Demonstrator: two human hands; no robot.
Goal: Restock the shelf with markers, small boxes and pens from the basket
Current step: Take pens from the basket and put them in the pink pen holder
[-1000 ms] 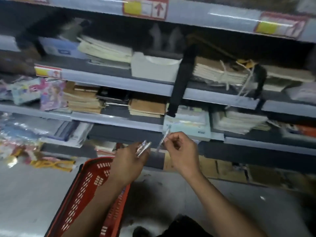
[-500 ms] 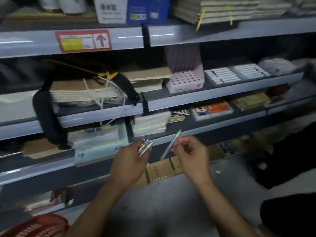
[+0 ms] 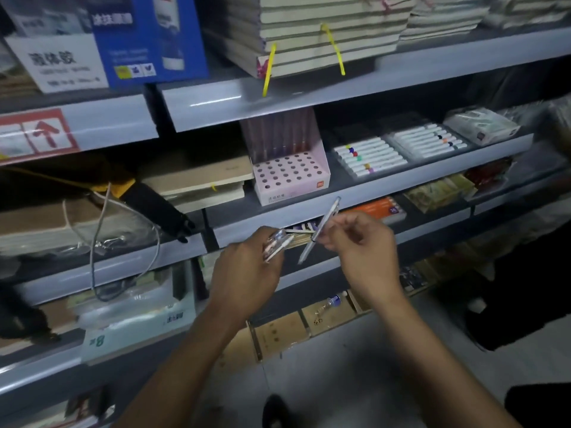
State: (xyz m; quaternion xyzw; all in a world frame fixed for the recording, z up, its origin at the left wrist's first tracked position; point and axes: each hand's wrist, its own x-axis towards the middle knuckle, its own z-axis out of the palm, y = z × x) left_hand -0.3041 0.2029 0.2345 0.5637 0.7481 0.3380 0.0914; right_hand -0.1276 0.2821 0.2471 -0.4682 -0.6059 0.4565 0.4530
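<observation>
Right hand [image 3: 363,251] pinching one clear pen [image 3: 319,230] between thumb and fingertips, held slanted, top end up toward the pink pen stand [image 3: 290,177]. Probably lifted out of the bunch so it can go in alone. Left hand [image 3: 247,273] closed around a small bundle of pens [image 3: 276,247], tips poking out toward the single pen, kept close so the next one is easy to grab. Both hands below and just in front of the pen stand, not touching it or the shelf [image 3: 355,193].

Pen stand itself: lots of round holes on the front, most looking empty, a few pens standing at the back. Looks like the obvious home for these, so guessing the current step is slotting them in one at a time.

Right of the pen stand, trays of white markers [image 3: 369,159] lying flat. Left of it, brown notebooks [image 3: 197,177] stacked, then a black strap [image 3: 157,208] and a white cord [image 3: 99,242] hanging over the edge. Above it, another shelf with bundled books [image 3: 324,35] tied with yellow string and a blue box [image 3: 148,38]. Below it, more flat packs, then cardboard on a grey floor [image 3: 340,366].

No basket visible anywhere. Dim lighting, edges a bit blurry.
</observation>
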